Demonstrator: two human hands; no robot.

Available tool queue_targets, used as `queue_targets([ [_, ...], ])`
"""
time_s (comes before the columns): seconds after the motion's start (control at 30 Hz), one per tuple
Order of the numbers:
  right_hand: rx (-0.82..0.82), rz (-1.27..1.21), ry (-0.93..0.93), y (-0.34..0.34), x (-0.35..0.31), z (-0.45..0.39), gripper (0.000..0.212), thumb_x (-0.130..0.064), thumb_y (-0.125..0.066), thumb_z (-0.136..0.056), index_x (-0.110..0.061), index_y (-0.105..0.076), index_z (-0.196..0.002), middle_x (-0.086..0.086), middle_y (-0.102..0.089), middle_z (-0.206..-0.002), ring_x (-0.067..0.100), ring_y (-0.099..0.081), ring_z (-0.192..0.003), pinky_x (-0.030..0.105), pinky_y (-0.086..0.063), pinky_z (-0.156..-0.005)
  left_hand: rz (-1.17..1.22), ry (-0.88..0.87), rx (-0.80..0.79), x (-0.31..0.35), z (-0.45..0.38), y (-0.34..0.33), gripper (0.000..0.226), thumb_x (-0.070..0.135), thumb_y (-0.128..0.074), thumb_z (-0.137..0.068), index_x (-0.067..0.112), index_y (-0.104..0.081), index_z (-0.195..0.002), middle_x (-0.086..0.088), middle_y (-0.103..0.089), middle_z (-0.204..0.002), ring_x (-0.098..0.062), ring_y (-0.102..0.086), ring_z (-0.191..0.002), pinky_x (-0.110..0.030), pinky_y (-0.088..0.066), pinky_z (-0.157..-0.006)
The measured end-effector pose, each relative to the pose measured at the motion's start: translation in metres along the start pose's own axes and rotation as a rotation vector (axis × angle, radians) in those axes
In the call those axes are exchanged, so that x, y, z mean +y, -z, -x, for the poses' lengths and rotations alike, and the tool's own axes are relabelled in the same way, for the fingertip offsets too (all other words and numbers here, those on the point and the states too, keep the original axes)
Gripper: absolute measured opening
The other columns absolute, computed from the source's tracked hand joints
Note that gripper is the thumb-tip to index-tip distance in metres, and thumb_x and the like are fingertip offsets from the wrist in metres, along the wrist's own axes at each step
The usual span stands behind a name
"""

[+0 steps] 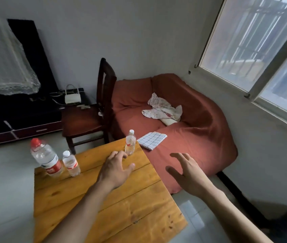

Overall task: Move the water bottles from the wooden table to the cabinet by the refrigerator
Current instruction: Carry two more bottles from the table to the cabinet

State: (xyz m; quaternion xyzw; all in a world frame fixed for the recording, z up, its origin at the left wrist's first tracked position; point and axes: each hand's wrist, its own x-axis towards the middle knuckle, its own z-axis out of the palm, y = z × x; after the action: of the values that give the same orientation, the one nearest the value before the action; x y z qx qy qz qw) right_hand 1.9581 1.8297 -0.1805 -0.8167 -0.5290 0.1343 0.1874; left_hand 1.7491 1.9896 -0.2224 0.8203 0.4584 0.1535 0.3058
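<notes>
Our left hand (115, 168) reaches out above the wooden table (104, 207), fingers loosely spread and holding nothing, its fingertips just short of the small bottle (130, 145) that stands upright at the table's far right corner. Our right hand (184, 170) hangs past the table's right edge, over the red-covered sofa (191, 130), fingers fanned wide and empty. Two more bottles stand side by side at the far left corner: a large red-capped bottle (44, 157) and, just beside it on its right, a white-capped bottle (71, 163). A checked cloth (151, 140) lies on the sofa near the table's far corner, with a dark wooden chair (90, 116) beyond.
</notes>
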Motion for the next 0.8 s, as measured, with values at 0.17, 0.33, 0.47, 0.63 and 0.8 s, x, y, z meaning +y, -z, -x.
queue_targets([
  [0.17, -0.087, -0.031, 0.095, -0.015, 0.033, -0.091, 0.056, -0.056, -0.052, -0.093, -0.028, -0.043, -0.141, 0.000, -0.047, -0.144, 0.018, -0.045, -0.128, 0.035, -0.043, -0.103, -0.040, 0.136, 0.041, -0.005, -0.051, -0.011, 0.036, 0.050, -0.062, -0.090, 0.027, -0.055, -0.117, 0.008, -0.052, -0.120, -0.017, -0.053, -0.112, -0.031, -0.047, -0.088],
  [0.33, -0.170, -0.089, 0.184, -0.025, 0.058, -0.171, 0.056, -0.053, -0.055, -0.093, -0.026, -0.044, -0.141, 0.001, -0.049, -0.141, 0.019, -0.049, -0.122, 0.032, -0.044, -0.098, -0.064, 0.224, 0.078, 0.010, -0.093, -0.026, 0.036, 0.050, -0.060, -0.092, 0.028, -0.054, -0.121, 0.009, -0.051, -0.123, -0.014, -0.052, -0.115, -0.027, -0.045, -0.089],
  [0.47, -0.209, -0.121, 0.209, -0.039, 0.060, -0.215, 0.054, -0.050, -0.057, -0.094, -0.021, -0.048, -0.138, 0.004, -0.053, -0.134, 0.022, -0.051, -0.120, 0.033, -0.045, -0.094, -0.056, 0.259, 0.118, 0.008, -0.111, -0.031, 0.038, 0.049, -0.059, -0.092, 0.027, -0.054, -0.123, 0.009, -0.051, -0.124, -0.013, -0.052, -0.116, -0.026, -0.046, -0.090],
  [0.63, -0.244, -0.111, 0.242, -0.063, 0.057, -0.236, 0.054, -0.049, -0.056, -0.094, -0.019, -0.049, -0.137, 0.006, -0.055, -0.133, 0.022, -0.052, -0.118, 0.030, -0.042, -0.089, -0.033, 0.286, 0.109, -0.008, -0.128, -0.039, 0.039, 0.048, -0.060, -0.092, 0.025, -0.055, -0.123, 0.007, -0.051, -0.125, -0.015, -0.053, -0.115, -0.027, -0.045, -0.092],
  [0.8, -0.271, -0.136, 0.221, -0.089, 0.058, -0.248, 0.052, -0.047, -0.057, -0.094, -0.018, -0.050, -0.136, 0.005, -0.055, -0.136, 0.020, -0.052, -0.121, 0.033, -0.046, -0.094, 0.002, 0.297, 0.099, -0.034, -0.142, -0.051, 0.037, 0.048, -0.060, -0.092, 0.026, -0.055, -0.121, 0.008, -0.052, -0.123, -0.014, -0.053, -0.114, -0.026, -0.044, -0.091],
])
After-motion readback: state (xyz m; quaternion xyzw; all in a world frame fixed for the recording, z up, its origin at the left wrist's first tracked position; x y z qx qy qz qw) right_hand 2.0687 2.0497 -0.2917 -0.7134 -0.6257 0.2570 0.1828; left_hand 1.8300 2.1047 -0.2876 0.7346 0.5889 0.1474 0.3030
